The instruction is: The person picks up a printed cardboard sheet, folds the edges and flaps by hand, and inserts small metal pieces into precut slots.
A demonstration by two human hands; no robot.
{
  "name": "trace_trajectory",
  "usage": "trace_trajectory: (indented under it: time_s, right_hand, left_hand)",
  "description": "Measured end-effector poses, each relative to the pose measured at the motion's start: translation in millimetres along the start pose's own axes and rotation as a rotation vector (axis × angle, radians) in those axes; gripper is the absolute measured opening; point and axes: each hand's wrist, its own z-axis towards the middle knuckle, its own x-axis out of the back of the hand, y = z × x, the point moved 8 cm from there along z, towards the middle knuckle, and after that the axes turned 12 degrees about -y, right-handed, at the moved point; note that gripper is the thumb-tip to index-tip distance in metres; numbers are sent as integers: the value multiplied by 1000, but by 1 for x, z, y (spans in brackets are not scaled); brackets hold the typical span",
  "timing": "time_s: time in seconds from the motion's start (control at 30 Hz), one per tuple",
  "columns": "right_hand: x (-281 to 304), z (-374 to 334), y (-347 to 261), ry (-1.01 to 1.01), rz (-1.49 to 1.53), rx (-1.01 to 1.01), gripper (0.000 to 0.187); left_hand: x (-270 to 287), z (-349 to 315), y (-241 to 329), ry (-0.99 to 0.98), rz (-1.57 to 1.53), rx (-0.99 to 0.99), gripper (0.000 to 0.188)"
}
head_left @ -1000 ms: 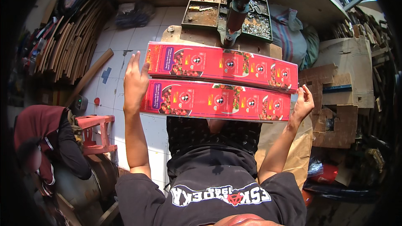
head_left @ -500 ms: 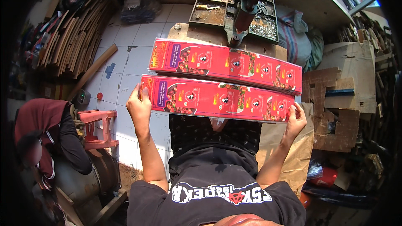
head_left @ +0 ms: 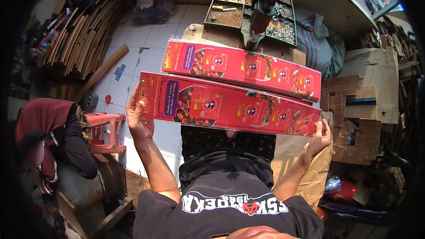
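A long red printed banner strip [head_left: 234,108] with a clear glossy edge is held level in front of me. My left hand [head_left: 139,117] grips its left end, thumb on the printed face. At the other end, my right hand [head_left: 319,137] pinches the lower right corner. Just beyond it lies a stack of matching red strips [head_left: 239,64] on a wooden work board [head_left: 212,35], partly covered by the held one. Past the stack stands a dark metal hand press [head_left: 258,22], with its base close to the stack's far edge.
Compartmented trays [head_left: 226,15] of small metal parts flank the press. At left, another person [head_left: 53,137] bends beside a red plastic stool [head_left: 105,128] and a metal drum. Wood strips [head_left: 84,31] lean at the back left; cut cardboard [head_left: 358,128] and woven sacks [head_left: 312,40] stand right.
The held strip has come up off the board toward me and looks larger, its left end shifted left. Both hands moved apart with it; the stack stayed behind.
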Motion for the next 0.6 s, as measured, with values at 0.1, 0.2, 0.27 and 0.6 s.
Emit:
trace_trajectory:
  time_s: [0.1,0.2,0.27,0.6]
  right_hand:
    - [10,-5,2,8,19,-73,44]
    - [5,-14,-5,23,74,-82,48]
    - [6,-17,-9,29,11,-63,48]
    - [-65,-22,-112,-46,-36,316,35]
  left_hand:
    - [-13,-4,0,-157,-305,-96,66]
    - [-26,-4,-4,-221,-459,-139,65]
    - [-23,2,-15,-116,-375,-92,60]
    - [-145,52,-42,-403,-291,220,60]
